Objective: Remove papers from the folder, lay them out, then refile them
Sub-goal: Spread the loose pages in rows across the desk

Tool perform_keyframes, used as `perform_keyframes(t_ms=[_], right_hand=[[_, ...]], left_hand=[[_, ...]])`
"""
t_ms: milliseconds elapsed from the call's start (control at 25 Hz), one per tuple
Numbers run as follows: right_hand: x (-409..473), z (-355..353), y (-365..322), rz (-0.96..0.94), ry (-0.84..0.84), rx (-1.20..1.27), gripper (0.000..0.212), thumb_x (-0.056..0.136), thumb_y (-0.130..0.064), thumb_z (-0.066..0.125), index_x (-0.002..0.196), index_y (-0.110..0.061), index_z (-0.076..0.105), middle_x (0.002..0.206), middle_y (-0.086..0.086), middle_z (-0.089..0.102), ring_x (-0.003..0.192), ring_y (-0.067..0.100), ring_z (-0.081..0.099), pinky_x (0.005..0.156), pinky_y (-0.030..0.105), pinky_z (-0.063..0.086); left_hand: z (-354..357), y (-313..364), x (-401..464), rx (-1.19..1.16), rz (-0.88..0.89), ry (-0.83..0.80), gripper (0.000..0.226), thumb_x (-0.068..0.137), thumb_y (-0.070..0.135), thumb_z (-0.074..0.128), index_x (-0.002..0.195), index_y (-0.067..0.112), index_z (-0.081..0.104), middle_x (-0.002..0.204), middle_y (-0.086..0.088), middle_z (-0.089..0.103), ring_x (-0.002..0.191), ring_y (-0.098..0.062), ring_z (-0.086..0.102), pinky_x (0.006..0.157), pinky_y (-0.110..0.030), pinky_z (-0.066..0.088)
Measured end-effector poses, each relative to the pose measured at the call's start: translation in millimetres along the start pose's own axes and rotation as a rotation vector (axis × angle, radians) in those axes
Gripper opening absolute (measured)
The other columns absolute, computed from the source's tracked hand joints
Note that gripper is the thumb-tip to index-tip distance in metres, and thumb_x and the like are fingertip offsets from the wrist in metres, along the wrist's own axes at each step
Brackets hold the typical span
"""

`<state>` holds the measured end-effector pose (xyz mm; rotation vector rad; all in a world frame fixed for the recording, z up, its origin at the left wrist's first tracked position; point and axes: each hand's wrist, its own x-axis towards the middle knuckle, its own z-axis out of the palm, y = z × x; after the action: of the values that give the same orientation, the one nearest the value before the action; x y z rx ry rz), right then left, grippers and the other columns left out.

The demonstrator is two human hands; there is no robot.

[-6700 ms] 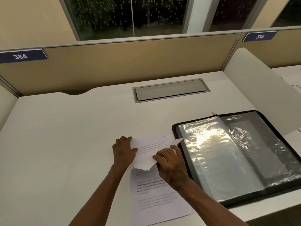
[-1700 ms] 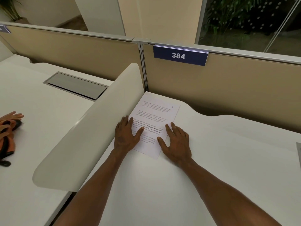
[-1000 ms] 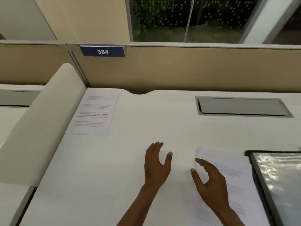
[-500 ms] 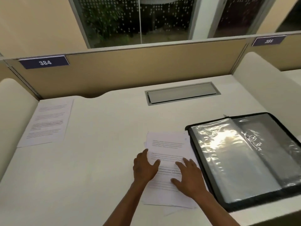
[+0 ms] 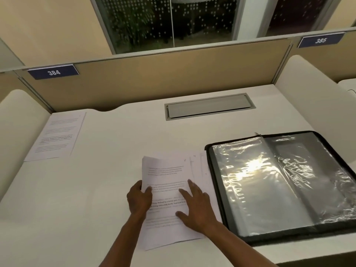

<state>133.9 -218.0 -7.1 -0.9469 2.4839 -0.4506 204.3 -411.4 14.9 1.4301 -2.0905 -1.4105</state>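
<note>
A small stack of printed papers [image 5: 165, 170] lies on the white desk just left of the open black folder [image 5: 289, 182], whose clear plastic sleeves shine in the light. My left hand [image 5: 139, 199] pinches the left edge of the top sheet, thumb on top. My right hand [image 5: 196, 207] presses flat on the stack with straight, spread fingers. One single printed sheet [image 5: 55, 135] lies alone at the desk's far left, beside the side divider.
A grey cable hatch [image 5: 209, 106] is set into the desk's back. A tan partition [image 5: 154, 78] with signs 384 and 385 closes the rear. Curved white dividers [image 5: 17, 132] stand at both sides. The desk's front edge runs right below the folder.
A sheet was laid at the far left of the desk. Both hands came back to the stack by the folder; my left hand now pinches the top sheet's edge, which has shifted left.
</note>
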Motion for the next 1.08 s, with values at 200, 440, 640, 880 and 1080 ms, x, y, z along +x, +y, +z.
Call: perform_keyframes(t_ms=[200, 440, 640, 880, 1080], right_hand=[[-2.5, -0.8, 21.2, 0.109, 0.062, 0.019, 0.108, 0.076, -0.087, 0.006, 0.158, -0.019, -0.013, 0.165, 0.013, -0.019, 0.149, 0.025, -0.026, 0.117, 0.038, -0.017], [6.1, 11.5, 10.3, 0.089, 0.144, 0.056, 0.095, 0.075, -0.082, -0.008, 0.150, -0.026, -0.023, 0.165, 0.004, -0.018, 0.151, 0.021, -0.025, 0.121, 0.036, -0.014], [16.8, 17.9, -1.7, 0.071, 0.239, 0.176, 0.086, 0.089, -0.075, 0.017, 0.159, -0.027, 0.005, 0.166, -0.003, -0.003, 0.153, 0.013, -0.007, 0.126, 0.034, 0.004], [17.0, 19.0, -5.5, 0.068, 0.362, 0.284, 0.065, 0.095, -0.046, 0.054, 0.154, -0.025, 0.035, 0.162, -0.006, 0.026, 0.146, 0.014, 0.027, 0.119, 0.030, 0.024], [19.1, 15.7, -10.7, 0.131, 0.497, 0.444, 0.062, 0.096, -0.021, 0.063, 0.153, -0.022, 0.038, 0.147, -0.013, 0.037, 0.135, 0.004, 0.036, 0.113, 0.026, 0.033]], left_hand=[[-9.3, -12.4, 5.4, 0.011, -0.006, 0.016, 0.021, 0.095, 0.012, 0.061, 0.115, 0.012, 0.067, 0.104, -0.005, 0.070, 0.089, -0.023, 0.064, 0.079, -0.031, 0.051], [-19.5, -19.6, 13.8, -0.010, -0.008, -0.068, 0.024, 0.094, 0.022, 0.065, 0.118, 0.017, 0.064, 0.105, -0.002, 0.070, 0.092, -0.022, 0.067, 0.077, -0.033, 0.053], [-30.9, -26.0, 23.0, 0.035, -0.012, -0.081, 0.035, 0.086, 0.022, 0.075, 0.118, 0.019, 0.061, 0.102, -0.002, 0.070, 0.086, -0.020, 0.067, 0.073, -0.032, 0.053], [-39.4, -33.1, 25.7, 0.113, 0.044, -0.067, 0.036, 0.088, 0.021, 0.072, 0.120, 0.022, 0.054, 0.103, -0.005, 0.067, 0.088, -0.026, 0.066, 0.076, -0.035, 0.054], [-43.6, -31.7, 22.6, 0.098, 0.050, -0.038, 0.024, 0.098, 0.020, 0.058, 0.120, 0.019, 0.050, 0.097, -0.006, 0.065, 0.078, -0.022, 0.063, 0.064, -0.029, 0.047]])
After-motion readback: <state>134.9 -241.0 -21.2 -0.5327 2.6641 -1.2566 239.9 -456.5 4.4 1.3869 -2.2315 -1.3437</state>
